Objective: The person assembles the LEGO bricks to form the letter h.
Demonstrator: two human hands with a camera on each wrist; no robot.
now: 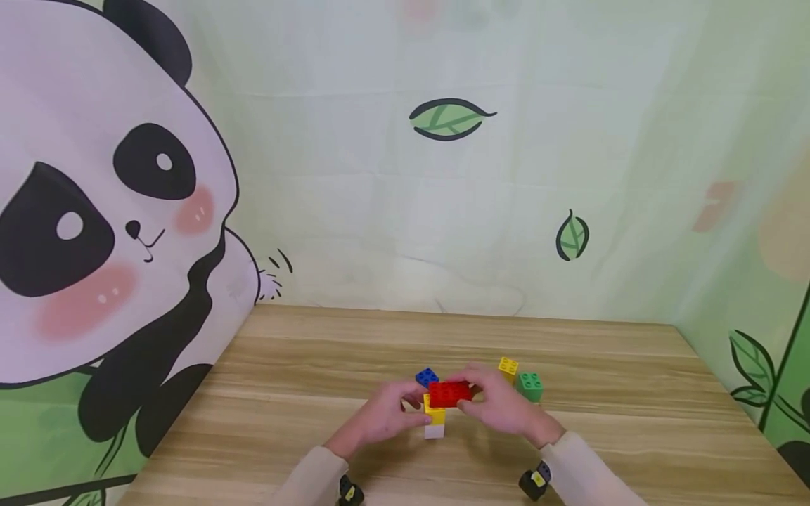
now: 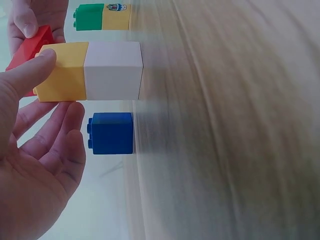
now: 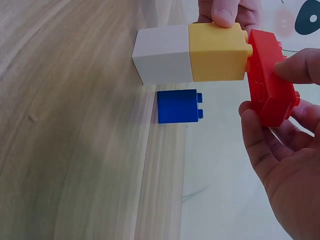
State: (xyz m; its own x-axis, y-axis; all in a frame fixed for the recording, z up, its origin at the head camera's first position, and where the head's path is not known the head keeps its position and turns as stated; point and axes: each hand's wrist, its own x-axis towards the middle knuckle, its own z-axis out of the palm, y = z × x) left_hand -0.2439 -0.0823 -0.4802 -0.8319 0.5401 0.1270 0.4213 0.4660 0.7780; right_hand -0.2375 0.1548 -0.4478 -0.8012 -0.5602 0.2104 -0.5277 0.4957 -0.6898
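Note:
A yellow brick (image 1: 435, 416) sits on a white brick (image 1: 434, 431), forming a small upright stack on the table. My left hand (image 1: 387, 411) pinches the yellow brick between thumb and fingers. In my right hand (image 1: 503, 407) is a longer red brick (image 3: 272, 80), gripped by thumb and fingers near one end. The red brick's other end lies over the yellow brick's studs, slightly tilted; whether it touches them I cannot tell. Just behind the stack stands a blue brick (image 3: 177, 106), apart from it.
Beyond my right hand stand a green brick (image 1: 530, 386) and another yellow brick (image 1: 508, 368), close together; the left wrist view shows a printed picture on a yellow one (image 2: 116, 18). The wooden table (image 1: 304, 351) ends at a cloth backdrop (image 1: 354, 211) with a panda and leaves.

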